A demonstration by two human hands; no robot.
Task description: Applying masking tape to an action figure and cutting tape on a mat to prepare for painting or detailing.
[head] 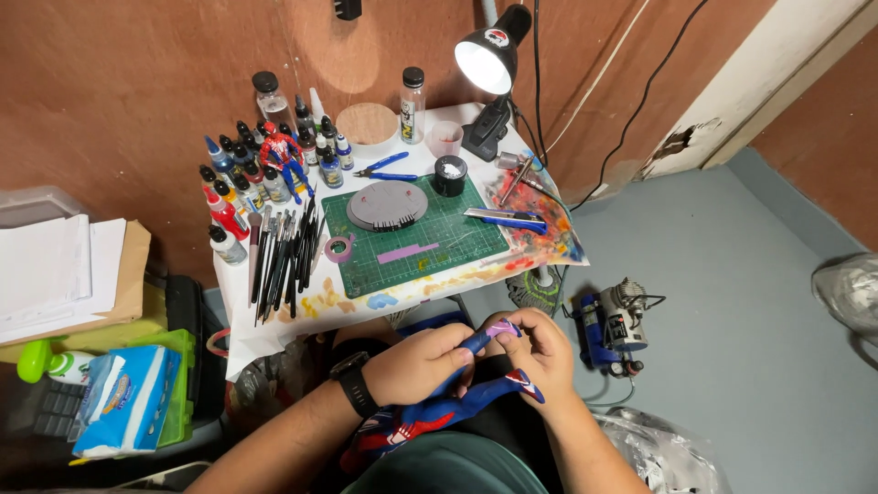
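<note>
Over my lap, both hands hold a red and blue action figure (430, 416). My left hand (416, 364), with a black watch on the wrist, grips one blue limb of the figure. My right hand (540, 352) pinches a piece of purple tape (501, 327) wrapped at that limb's end, and another limb sticks out below it. On the small white table ahead lie a green cutting mat (439, 242), a grey round base (387, 204), a strip of purple tape (407, 252) and a purple tape roll (339, 248).
Paint bottles (242, 174), a second red and blue figure (282, 151), a row of brushes (283, 256), blue pliers (384, 167), a black jar (449, 174) and a lit desk lamp (489, 59) crowd the table. A small air compressor (615, 325) sits on the floor at right; tissues (123, 398) and papers (55, 270) at left.
</note>
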